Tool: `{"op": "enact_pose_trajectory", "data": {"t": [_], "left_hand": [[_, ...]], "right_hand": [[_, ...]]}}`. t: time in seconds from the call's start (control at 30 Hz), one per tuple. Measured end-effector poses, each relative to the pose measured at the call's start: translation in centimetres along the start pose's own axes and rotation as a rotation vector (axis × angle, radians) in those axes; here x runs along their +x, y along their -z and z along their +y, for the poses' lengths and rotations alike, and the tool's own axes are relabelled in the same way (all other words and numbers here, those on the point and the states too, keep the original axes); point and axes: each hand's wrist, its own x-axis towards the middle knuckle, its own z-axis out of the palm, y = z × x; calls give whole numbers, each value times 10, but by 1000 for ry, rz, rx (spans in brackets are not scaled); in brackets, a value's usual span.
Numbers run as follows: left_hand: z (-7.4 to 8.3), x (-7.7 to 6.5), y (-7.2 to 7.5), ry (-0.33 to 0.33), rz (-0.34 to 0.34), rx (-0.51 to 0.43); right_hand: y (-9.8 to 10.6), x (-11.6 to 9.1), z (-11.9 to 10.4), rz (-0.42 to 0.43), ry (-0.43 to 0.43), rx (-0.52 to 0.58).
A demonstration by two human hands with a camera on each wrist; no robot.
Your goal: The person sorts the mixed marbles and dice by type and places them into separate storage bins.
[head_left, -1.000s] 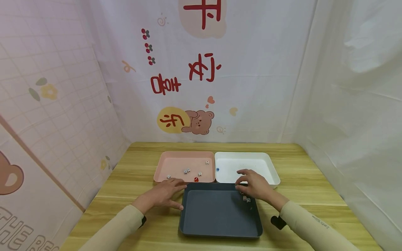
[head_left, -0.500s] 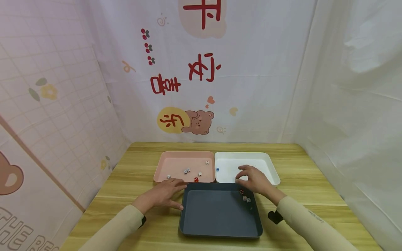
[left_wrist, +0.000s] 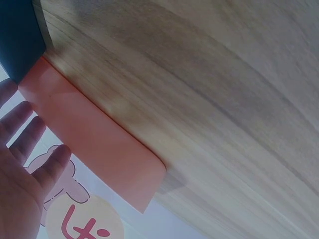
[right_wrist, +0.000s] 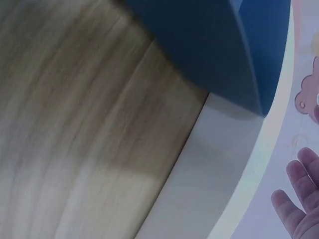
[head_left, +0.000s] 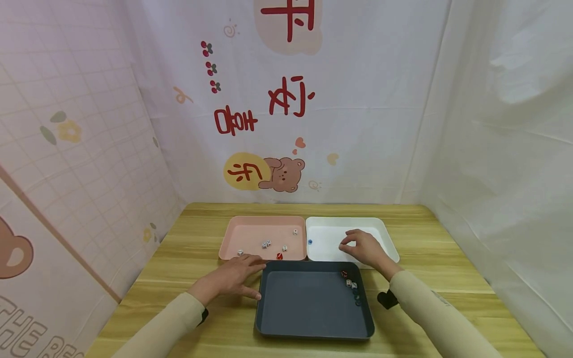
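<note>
My left hand (head_left: 234,279) is spread at the left rim of the dark grey tray (head_left: 309,303), fingertips right at its upper left corner and thumb at its side. Along the tray's right side lie several small dice: a dark one with red marks (head_left: 344,274), two pale ones including a white die (head_left: 348,283), and dark greenish pieces (head_left: 357,301). My right hand (head_left: 367,247) hovers over the near part of the white tray (head_left: 380,231), thumb and index finger brought close together. I cannot tell whether something small sits between those fingertips. A small blue piece (head_left: 310,241) lies at the white tray's left side.
A pink tray (head_left: 255,226) stands left of the white one, behind the dark tray. It holds several white dice, one being a white die (head_left: 295,232), and a red die (head_left: 279,256). The wooden table (head_left: 416,233) is bordered by printed cloth walls.
My right hand has moved from the dark tray's upper right corner up and right, over the white tray, uncovering dice in that corner. The left hand stays in place.
</note>
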Motion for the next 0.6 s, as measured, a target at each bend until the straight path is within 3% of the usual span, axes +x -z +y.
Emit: {"op": "enact_pose_trajectory", "data": {"t": [0.6], "left_hand": [[0,-1,1,-13,16,1]], "right_hand": [[-7,12,13,2,-44,-60]]}}
